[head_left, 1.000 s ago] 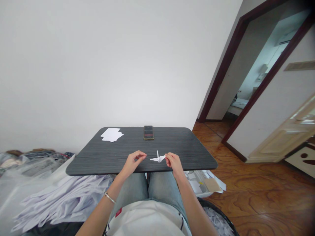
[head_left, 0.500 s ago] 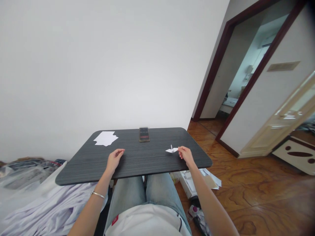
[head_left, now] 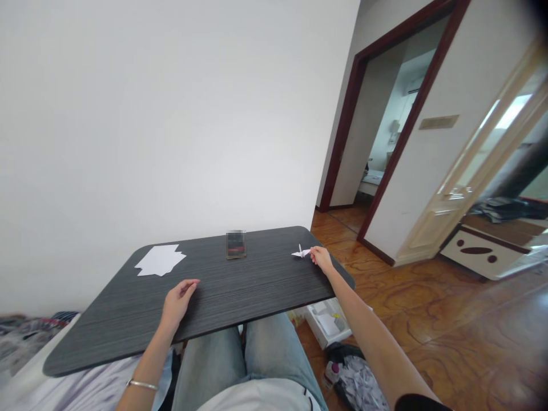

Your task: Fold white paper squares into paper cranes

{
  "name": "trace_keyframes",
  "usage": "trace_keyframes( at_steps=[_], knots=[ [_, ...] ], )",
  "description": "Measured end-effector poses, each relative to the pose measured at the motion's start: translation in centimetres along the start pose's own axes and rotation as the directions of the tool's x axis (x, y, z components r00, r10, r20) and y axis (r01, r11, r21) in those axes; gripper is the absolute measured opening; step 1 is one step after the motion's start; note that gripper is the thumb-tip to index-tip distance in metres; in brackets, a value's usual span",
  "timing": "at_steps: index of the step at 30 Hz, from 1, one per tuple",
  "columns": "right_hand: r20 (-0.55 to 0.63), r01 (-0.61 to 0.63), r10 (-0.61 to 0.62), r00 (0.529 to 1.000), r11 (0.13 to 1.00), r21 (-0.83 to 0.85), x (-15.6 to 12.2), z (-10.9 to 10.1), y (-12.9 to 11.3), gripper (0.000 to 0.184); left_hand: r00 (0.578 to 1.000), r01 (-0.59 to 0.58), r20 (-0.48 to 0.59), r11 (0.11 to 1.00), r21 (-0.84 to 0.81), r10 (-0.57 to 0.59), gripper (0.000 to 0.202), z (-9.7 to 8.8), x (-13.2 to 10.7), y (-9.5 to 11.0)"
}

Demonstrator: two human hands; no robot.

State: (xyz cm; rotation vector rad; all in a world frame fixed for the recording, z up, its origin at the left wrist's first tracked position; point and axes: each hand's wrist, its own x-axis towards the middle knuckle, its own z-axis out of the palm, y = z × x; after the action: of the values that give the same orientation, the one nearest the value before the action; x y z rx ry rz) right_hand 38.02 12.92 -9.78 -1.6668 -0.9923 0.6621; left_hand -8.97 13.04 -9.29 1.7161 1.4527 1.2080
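the relation that matters here is between the folded paper crane (head_left: 301,252) and the right hand (head_left: 320,260). the crane is at the right part of the bench (head_left: 248,288), rather close to its right end and toward the far side, and it lies directly to the left of the fingers of this hand. its long axis, from one wing tip to the other, runs roughly from left to right, rising a little to the right, so that one wing points into the fingers and the other points away from them, over the bench. a thin white point stands almost upright from the middle of the body. the thumb and the fingers of the right hand seem to pinch the right wing at its end; whether the underside of the crane touches the bench, i cannot tell. the right hand is clearly the nearer one, with its arm stretched forward. the left hand (head_left: 177,302) is well apart from the crane, over the left part of the bench; its fingers are loosely bent, released, with nothing visible in them. the nearest thing to this hand is the group of white paper sheets (head_left: 159,260), which lies just beyond it and somewhat to the left. the phone (head_left: 236,244) is near the far edge, between the sheets and the crane.
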Motion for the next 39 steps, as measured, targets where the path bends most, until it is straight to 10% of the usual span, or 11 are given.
trace_keyframes(
  at_steps=[39],
  knots=[
    [-0.199,-0.061,-0.001,0.980,0.950,-0.306,17.1,4.1,1.0,0.026,0.997,0.007,0.074,0.977,0.211,-0.023,0.047,0.1,1.6,-0.5]
  ],
)
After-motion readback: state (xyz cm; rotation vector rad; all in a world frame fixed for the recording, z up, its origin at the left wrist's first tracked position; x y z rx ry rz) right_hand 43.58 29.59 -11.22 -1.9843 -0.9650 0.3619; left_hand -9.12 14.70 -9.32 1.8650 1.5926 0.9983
